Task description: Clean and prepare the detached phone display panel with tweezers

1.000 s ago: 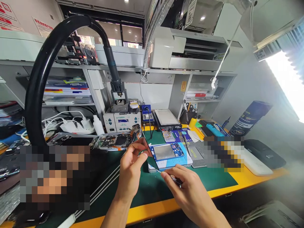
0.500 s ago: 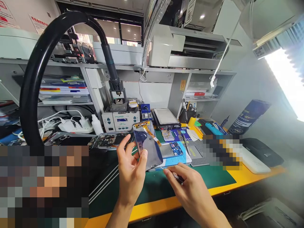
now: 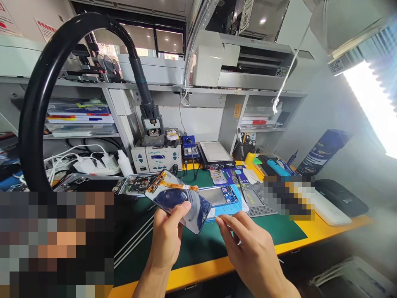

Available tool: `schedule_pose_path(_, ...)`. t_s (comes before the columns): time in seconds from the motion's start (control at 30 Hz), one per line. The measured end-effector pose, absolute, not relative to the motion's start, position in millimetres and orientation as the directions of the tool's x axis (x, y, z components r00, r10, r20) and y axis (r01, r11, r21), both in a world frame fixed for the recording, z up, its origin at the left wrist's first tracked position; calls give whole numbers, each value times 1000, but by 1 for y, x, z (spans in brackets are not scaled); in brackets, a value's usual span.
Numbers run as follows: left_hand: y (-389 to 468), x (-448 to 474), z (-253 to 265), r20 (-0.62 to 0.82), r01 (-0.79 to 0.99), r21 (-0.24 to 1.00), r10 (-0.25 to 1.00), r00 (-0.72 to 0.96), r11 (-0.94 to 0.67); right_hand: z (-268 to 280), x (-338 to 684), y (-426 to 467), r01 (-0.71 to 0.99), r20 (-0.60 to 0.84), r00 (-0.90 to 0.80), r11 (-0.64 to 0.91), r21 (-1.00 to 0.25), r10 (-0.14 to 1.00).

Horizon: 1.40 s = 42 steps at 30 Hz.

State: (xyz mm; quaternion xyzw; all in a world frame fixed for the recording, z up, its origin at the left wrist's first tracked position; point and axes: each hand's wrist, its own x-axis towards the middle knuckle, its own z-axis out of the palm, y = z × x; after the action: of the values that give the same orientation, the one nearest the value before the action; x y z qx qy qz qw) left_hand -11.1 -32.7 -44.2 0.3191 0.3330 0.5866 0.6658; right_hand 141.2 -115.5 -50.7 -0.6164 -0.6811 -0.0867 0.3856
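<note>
My left hand (image 3: 167, 231) is closed on a phone screen (image 3: 198, 211), with the thumb lying across its glossy dark back. An orange flex cable (image 3: 178, 186) runs from the screen's upper left end. My right hand (image 3: 248, 240) pinches a thin pointed metal tool (image 3: 213, 214), whose tip reaches the screen's lower right end; whether it touches cannot be told. Most of that tool is hidden by my fingers. Behind the screen, a phone frame (image 3: 217, 196) with a blue circuit board lies on a light blue box (image 3: 238, 203).
A green mat (image 3: 198, 252) covers the yellow-edged bench. An opened phone (image 3: 136, 185) lies at left, tweezers (image 3: 241, 186) and a perforated metal plate (image 3: 259, 200) at right. A rework station (image 3: 156, 159) stands behind, and a black hose (image 3: 34, 103) arches at left.
My left hand has turned the screen from near upright to a leftward slant and lowered it. The tool tip in my right hand now shows beside the screen's lower right end.
</note>
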Motion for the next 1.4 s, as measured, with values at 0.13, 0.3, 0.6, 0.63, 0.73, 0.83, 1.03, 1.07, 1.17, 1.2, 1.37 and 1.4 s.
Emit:
schedule_pose_path(0.13, -42, -15, -37, -125, -575, 803, 988, 94, 157, -47, 141, -117, 920, 678, 44, 236, -314, 734)
schedule_pose_path(0.3, -55, -17, -33, -186, -580, 800, 983, 3, 153, -47, 144, -120, 905, 745, 48, 286, -313, 665)
schedule_pose_path(0.6, -70, -23, -37, -259, -593, 790, 962, -88, 159, -49, 140, -121, 765, 750, 167, 396, -509, 641)
schedule_pose_path(0.63, -71, -22, -36, -266, -597, 786, 960, -89, 162, -48, 140, -121, 737, 738, 173, 411, -537, 653)
schedule_pose_path(0.73, -73, -22, -34, -301, -604, 777, 947, -112, 176, -44, 140, -123, 669, 705, 187, 436, -601, 685)
schedule_pose_path(0.83, -75, -25, -37, -330, -578, 791, 936, -124, 203, -40, 141, -124, 638, 696, 178, 456, -620, 696)
schedule_pose_path(1.03, -79, -31, -40, -338, -528, 821, 930, -146, 216, -34, 145, -124, 647, 709, 104, 494, -581, 697)
schedule_pose_path(1.07, -79, -30, -38, -344, -533, 817, 927, -147, 218, -34, 146, -124, 666, 716, 84, 496, -558, 693)
schedule_pose_path(1.17, -81, -26, -27, -394, -554, 797, 902, -178, 239, -32, 149, -124, 723, 749, 29, 504, -473, 662)
schedule_pose_path(1.2, -81, -24, -24, -408, -557, 794, 892, -196, 242, -31, 150, -124, 733, 761, 7, 514, -445, 648)
schedule_pose_path(1.37, -83, -17, -12, -417, -571, 792, 875, -246, 217, -25, 154, -127, 732, 806, -84, 585, -349, 586)
schedule_pose_path(1.4, -83, -17, -11, -409, -572, 794, 878, -248, 208, -23, 155, -128, 728, 804, -95, 592, -346, 587)
